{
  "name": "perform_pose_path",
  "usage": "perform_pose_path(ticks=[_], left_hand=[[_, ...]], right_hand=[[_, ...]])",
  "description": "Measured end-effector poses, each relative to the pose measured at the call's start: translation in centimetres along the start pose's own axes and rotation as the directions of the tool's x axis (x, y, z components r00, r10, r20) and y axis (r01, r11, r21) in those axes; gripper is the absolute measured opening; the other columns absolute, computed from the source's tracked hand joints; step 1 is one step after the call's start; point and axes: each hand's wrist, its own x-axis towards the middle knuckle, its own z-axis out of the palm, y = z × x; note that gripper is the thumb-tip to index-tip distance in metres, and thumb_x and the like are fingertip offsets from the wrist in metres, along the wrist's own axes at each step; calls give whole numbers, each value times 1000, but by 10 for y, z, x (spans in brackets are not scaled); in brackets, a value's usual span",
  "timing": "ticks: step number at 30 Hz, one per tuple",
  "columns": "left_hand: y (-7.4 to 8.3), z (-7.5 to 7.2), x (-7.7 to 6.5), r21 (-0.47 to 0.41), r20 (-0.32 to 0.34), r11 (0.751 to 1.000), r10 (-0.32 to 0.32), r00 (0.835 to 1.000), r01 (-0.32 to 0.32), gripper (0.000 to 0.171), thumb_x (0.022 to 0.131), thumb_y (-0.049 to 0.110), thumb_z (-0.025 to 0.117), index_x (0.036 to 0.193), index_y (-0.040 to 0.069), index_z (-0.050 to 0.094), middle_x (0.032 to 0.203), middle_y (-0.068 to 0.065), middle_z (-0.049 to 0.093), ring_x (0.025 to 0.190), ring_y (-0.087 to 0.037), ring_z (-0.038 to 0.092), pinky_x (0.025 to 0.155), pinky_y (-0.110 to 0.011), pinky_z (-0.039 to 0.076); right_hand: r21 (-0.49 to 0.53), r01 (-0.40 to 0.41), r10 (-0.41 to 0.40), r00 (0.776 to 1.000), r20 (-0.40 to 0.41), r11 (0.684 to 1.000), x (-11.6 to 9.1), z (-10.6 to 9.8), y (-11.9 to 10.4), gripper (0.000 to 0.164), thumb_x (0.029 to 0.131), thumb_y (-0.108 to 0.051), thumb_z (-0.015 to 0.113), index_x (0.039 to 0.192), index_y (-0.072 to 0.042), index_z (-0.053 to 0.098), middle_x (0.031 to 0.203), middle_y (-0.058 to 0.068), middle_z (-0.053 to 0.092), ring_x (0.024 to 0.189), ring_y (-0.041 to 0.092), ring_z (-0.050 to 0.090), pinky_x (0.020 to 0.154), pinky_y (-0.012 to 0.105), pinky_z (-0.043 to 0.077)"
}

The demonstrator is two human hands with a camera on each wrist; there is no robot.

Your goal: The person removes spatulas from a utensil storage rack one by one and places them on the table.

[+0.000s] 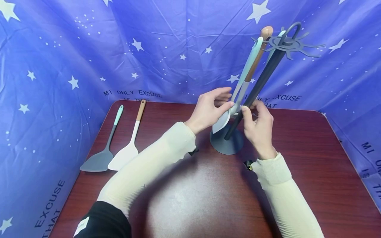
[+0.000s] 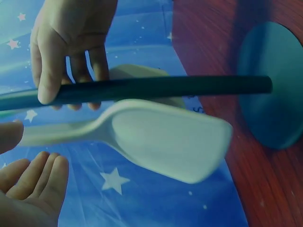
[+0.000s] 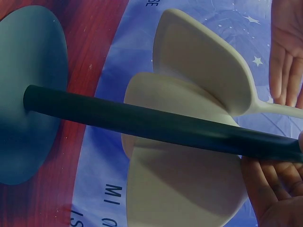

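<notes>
A dark utensil stand with a round base (image 1: pixel 227 145), a tall pole (image 1: pixel 259 86) and a hooked top ring (image 1: pixel 287 44) stands on the table, leaning in the head view. My right hand (image 1: pixel 260 127) holds the pole, its thumb across the front and fingers behind. On the left side hangs a white turner (image 2: pixel 170 139) with a mint handle (image 1: pixel 251 61). Beside its shaft is my left hand (image 1: pixel 208 107), fingers extended and apart from the thumb. A brown-handled utensil (image 1: pixel 256 64) hangs close by. Behind the pole, further pale blades (image 3: pixel 184 189) show in the right wrist view.
Two turners lie at the table's left: a dark grey one (image 1: pixel 96 161) with a mint handle and a white one (image 1: pixel 125 156) with a brown handle. A blue star-printed curtain (image 1: pixel 184 33) surrounds the reddish-brown table (image 1: pixel 315 165) at the back and sides.
</notes>
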Motion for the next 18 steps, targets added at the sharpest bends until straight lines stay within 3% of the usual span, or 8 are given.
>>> perform_pose_path(ticks=[8, 18], left_hand=[[3, 11, 3, -5, -29, 999, 34, 999, -34, 38, 90, 8, 66, 128, 6, 60, 113, -6, 67, 99, -4, 62, 85, -13, 48], [2, 14, 1, 18, -68, 997, 77, 995, -76, 32, 88, 6, 68, 120, 6, 66, 102, -6, 69, 91, -5, 64, 79, -14, 51]], right_hand=[[-3, 2, -2, 1000, 0, 1000, -1, 1, 0, 14, 88, 1, 63, 95, 12, 59, 82, 20, 59, 74, -5, 53, 72, 8, 46], [-11, -3, 3, 1000, -3, 1000, 0, 1, 0, 14, 88, -1, 64, 95, 11, 60, 82, 19, 60, 74, -6, 53, 71, 7, 45]])
